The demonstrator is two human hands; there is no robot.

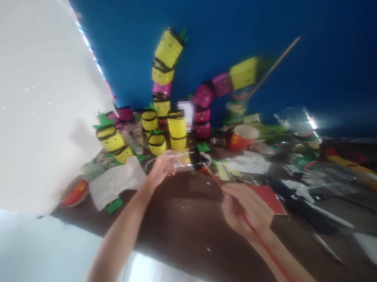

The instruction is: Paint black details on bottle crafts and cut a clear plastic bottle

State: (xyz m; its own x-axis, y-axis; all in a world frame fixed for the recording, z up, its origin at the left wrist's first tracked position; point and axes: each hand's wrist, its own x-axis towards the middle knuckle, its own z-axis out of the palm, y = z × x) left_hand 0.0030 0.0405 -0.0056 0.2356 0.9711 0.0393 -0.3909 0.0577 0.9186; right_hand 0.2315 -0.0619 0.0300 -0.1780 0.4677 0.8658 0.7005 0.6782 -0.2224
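My left hand (162, 167) is wrapped round a clear plastic bottle (181, 162), held on its side above the brown table. The bottle's right end is black, and some yellow shows next to the black. My right hand (248, 208) grips a thin red-handled paintbrush (215, 176). The brush tip meets or nearly meets the black end; blur hides whether they touch. Behind the bottle stand yellow cups (177, 131) with black rims and small drawn faces, some with green paper leaves.
Curved stacks of yellow and magenta cups (203, 96) lean near the blue wall. A red-and-white paper cup (243, 137), a red card (269, 199), crumpled white paper (249, 162) and plastic scraps lie to the right. White cloth or paper (115, 185) and another red cup (76, 193) are at left.
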